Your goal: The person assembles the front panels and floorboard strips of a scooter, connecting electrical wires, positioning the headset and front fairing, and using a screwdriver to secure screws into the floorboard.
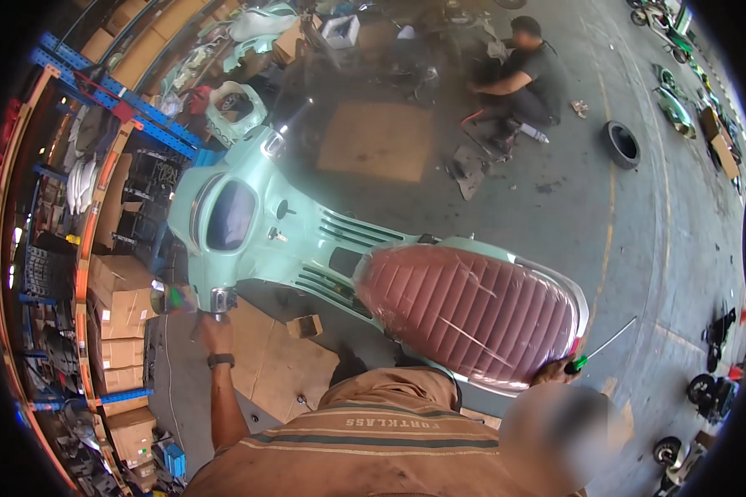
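Grey workshop floor (514, 207) carries a mint scooter (389, 286), long axis slanting from left-pointing handlebars to tail at lower right. Left hand (215, 331), beside one handlebar end: finger state unclear; right hand (555, 372) grips a green-handled tool (578, 364).

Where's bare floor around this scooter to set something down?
Bare grey floor shows between the brown seat and the black tyre, and between that tyre and the parked two-wheelers. It's crowded left, along boxes and shelving, and top left, among loose parts.
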